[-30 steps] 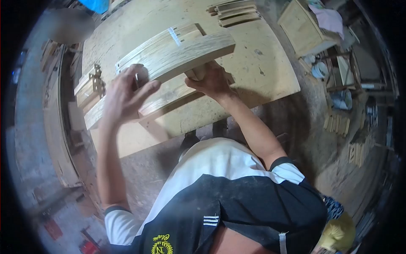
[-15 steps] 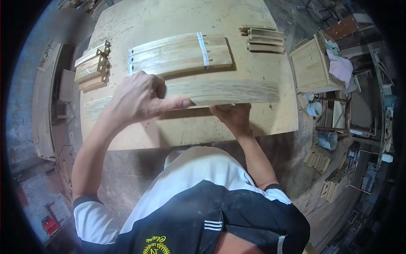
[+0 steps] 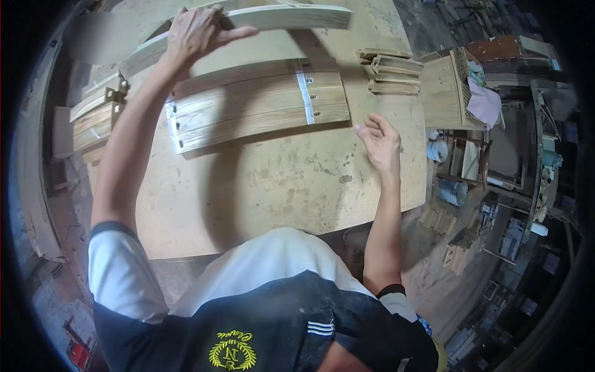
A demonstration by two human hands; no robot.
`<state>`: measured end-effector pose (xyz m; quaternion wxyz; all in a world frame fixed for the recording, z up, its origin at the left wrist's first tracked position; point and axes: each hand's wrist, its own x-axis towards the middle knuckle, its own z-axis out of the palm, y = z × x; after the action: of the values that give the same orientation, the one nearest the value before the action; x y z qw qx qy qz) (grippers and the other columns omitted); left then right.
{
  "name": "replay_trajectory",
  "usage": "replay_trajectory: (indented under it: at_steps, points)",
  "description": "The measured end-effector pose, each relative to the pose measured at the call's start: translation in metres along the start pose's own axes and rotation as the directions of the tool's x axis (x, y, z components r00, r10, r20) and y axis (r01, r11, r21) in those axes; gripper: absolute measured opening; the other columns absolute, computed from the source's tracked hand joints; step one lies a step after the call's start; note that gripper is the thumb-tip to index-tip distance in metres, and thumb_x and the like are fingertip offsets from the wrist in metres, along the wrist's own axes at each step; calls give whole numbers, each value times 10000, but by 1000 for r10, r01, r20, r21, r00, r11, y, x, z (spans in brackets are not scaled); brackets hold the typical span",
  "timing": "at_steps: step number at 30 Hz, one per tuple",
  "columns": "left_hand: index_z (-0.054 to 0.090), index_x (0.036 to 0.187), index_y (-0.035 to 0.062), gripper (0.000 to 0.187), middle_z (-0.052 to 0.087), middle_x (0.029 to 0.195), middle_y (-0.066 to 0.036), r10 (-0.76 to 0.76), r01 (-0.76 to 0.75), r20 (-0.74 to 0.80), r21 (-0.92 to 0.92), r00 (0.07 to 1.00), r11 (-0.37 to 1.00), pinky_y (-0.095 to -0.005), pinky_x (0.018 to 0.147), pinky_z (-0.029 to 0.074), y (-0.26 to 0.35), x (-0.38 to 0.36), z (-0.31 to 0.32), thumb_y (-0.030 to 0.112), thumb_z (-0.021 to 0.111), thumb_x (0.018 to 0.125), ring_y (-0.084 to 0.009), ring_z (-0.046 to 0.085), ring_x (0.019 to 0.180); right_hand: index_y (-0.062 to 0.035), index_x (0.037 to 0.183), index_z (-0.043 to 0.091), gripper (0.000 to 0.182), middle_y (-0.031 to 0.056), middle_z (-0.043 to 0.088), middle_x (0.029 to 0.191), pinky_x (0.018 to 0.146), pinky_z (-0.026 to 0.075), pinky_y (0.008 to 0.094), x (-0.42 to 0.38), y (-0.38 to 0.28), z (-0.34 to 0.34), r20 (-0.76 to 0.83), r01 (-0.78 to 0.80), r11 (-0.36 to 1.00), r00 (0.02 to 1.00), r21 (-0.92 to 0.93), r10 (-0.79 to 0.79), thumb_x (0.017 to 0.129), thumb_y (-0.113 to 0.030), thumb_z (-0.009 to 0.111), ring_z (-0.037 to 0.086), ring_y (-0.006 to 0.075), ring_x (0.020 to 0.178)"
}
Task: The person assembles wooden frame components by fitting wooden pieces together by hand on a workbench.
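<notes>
My left hand (image 3: 198, 38) grips a long wooden board (image 3: 297, 18) over the far side of the table, its thumb stretched out along the board. Part of the board lies behind the hand. Below it lies a bundle of wooden boards (image 3: 248, 102), side by side, with white bands across both ends and dark slots near them. My right hand (image 3: 381, 144) hovers above the table to the right of the bundle, with its fingers loosely bent, thumb apart and nothing held.
The pale wooden table (image 3: 297, 186) has a stack of short wooden pieces (image 3: 96, 118) on its left and a pile of narrow wooden strips (image 3: 395, 73) at back right. Beyond its right side stand a wooden cabinet (image 3: 440, 93) with a pink cloth (image 3: 483, 104) and a white bucket (image 3: 437, 150).
My left hand has carried the long board away from my body, past the banded bundle. My right hand has let go of the board and moved right.
</notes>
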<state>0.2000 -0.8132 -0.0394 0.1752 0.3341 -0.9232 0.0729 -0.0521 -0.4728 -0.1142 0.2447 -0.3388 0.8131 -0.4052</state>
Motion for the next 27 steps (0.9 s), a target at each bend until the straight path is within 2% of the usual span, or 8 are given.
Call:
replay_trajectory:
  at_steps: [5,8,11,13,15,17,19,27]
  points:
    - [540,1357,0,800,512,1357,-307,-238,239,-116,1,964,971,-469,1067,395,-89,33,145,581,678,824,-418,498,1261,74,1253,586,592,255,680,1101,871,542,361,19,11,3,-13,-1,996,1000,-94,0,858,-332,758,680,287,1027]
    - [545,1365,34,870,515,1357,-297,-488,427,-121,-333,865,840,-606,1042,381,-81,34,115,625,740,757,-431,505,1251,80,1251,586,590,263,682,1093,876,537,362,44,33,32,-36,20,988,999,-150,-26,888,-370,704,686,319,1002]
    - [515,1386,45,818,557,1335,-233,-376,326,-165,-265,912,907,-446,1034,426,-65,-62,70,583,714,803,-385,539,1238,87,1267,570,641,284,646,1173,944,504,385,60,34,57,47,-6,993,999,-122,12,904,-434,647,653,374,1067]
    - [515,1375,-41,717,529,1377,-264,-692,613,76,-540,718,577,-405,1080,397,-49,-140,60,455,690,887,-339,503,1297,82,1296,551,670,288,623,1230,990,474,393,60,38,64,35,-7,982,999,-190,14,911,-462,626,619,379,1138]
    - [458,1381,-132,662,585,1317,-230,-709,635,425,-771,563,42,-348,1061,400,-44,-228,85,370,613,978,-244,542,1235,67,1335,529,684,276,614,1266,1019,445,388,67,43,75,-20,50,925,998,-378,-62,918,-468,621,588,350,1206]
    - [445,1392,-137,642,594,1292,-177,-595,637,615,-741,518,-211,-332,1027,412,-13,-266,63,347,592,997,-199,544,1178,53,1316,553,708,285,593,1288,1050,412,415,63,41,81,-52,-10,939,999,-344,-8,909,-525,591,539,411,1242]
    - [469,1395,-105,611,598,1255,-137,-723,563,414,-825,553,-42,-314,995,412,19,-269,64,363,556,1013,-172,535,1120,42,1301,572,679,276,603,1279,1033,422,418,64,48,79,-54,10,947,998,-321,-29,911,-513,596,548,403,1231]
    - [325,1504,-39,654,452,1462,-177,-800,517,504,-803,326,-295,-351,1071,358,77,-347,8,377,474,1022,-224,489,1271,128,1345,496,709,316,558,1326,1045,429,424,-59,52,41,25,-77,987,996,-140,81,949,-453,585,563,423,1219]
